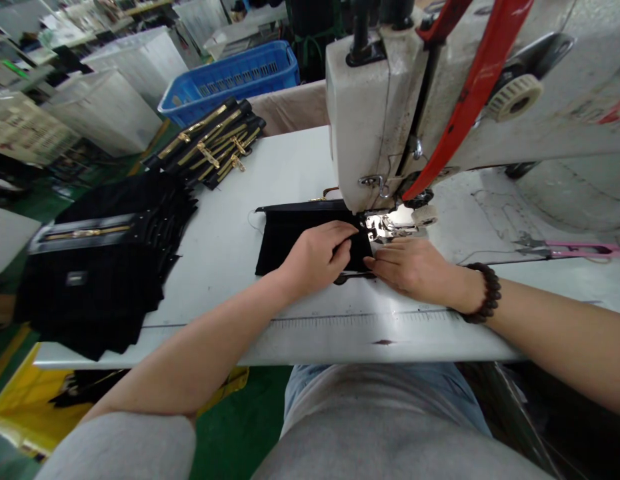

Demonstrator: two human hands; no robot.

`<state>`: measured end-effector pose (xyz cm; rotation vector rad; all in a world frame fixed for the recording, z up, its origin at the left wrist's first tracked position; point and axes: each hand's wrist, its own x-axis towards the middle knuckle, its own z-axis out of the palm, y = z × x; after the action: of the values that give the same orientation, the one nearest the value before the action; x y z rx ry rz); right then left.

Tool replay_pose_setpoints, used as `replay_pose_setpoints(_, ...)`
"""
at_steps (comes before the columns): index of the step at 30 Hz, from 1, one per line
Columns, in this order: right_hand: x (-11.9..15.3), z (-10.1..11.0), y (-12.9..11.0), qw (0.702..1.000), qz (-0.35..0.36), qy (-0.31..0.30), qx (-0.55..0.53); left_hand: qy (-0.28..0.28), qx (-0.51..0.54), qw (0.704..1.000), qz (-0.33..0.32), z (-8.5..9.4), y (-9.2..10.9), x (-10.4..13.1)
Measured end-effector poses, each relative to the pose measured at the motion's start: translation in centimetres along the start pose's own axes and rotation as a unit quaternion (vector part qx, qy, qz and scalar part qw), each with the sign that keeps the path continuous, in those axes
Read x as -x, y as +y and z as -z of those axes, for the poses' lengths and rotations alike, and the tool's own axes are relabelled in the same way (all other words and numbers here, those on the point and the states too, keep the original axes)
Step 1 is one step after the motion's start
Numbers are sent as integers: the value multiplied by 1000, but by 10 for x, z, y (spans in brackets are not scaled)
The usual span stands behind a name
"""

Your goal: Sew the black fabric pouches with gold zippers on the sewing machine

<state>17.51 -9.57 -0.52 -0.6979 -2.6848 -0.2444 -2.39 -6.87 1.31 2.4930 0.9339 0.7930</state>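
Observation:
A black fabric piece point(285, 233) lies flat on the sewing machine table, its right edge at the lit presser foot point(377, 228). Along its far edge runs a dark strip with a gold zipper pull point(319, 198). My left hand point(323, 252) rests on the fabric, fingers bent and thumb drawn in, gripping it close to the foot. My right hand point(410, 267) holds the near right corner between thumb and fingers, just in front of the foot. The needle itself is hard to make out. Over the fabric stands the white sewing machine head point(360, 127).
Black zippered panels point(95, 267) are stacked at the table's left, with black zipper strips point(210, 143) behind them. A blue basket point(230, 80) stands beyond the table, a yellow bin point(25, 407) below left. Pink-handled thread snips point(580, 249) lie at right.

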Motion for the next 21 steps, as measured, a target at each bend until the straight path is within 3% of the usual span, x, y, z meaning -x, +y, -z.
replay_pose_setpoints(3,2,0,0,1000,-13,-27,-4,-22,-32,995,-91,-8,2,9)
replay_pose_setpoints(7,6,5,1,998,-18,-47,-33,-47,-81,984,-150,-12,1,15)
replay_pose_setpoints(13,11,9,3,996,-11,-67,-55,-61,-121,972,-193,-9,0,14)
replay_pose_setpoints(21,11,11,4,994,-12,-91,-57,-60,-131,969,-199,-12,0,16)
